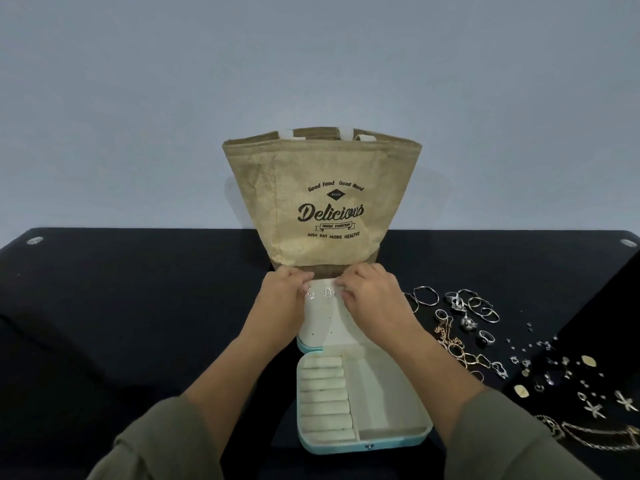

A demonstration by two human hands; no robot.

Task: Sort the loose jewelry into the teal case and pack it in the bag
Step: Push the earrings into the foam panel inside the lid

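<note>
"How many cases were on the table (138,306)?"

"One teal case (363,441), lying open, with one bag (322,202) just behind it."

"And hands?"

"Two. The person's left hand (284,292) and right hand (374,294) were both at the case's raised lid."

"Anything on that lid?"

"Two earrings (328,292), side by side."

"Inside the case?"

"About seven ring rolls (323,396); the blur hid the exact number."

"And to the right of the case?"

"Two large hoops (426,295), two starfish pieces (625,400), at least two gold leaves (588,361) and two chains (588,439). The rings (485,337) lay too tangled to count."
</note>
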